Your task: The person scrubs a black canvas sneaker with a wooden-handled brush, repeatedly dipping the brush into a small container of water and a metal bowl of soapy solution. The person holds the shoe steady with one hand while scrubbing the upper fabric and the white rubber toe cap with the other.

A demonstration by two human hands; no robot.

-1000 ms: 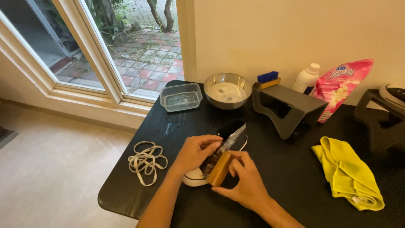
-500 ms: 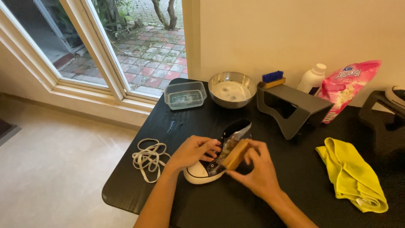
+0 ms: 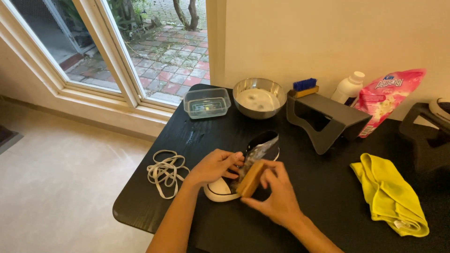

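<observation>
Black wooden worktop (image 3: 323, 197) beside a glass door: the left hand (image 3: 216, 166) clamps a black canvas shoe with white rubber toe (image 3: 243, 171) near the front edge, steadying it, while the right hand (image 3: 276, 199) grips a wooden-backed brush (image 3: 251, 178) against its side.

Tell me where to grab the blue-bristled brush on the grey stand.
Take the blue-bristled brush by its wooden block's long sides, coming from above. It lies bristles-up on the grey stand, with the metal bowl close on its left, so a side approach looks cramped.
</observation>
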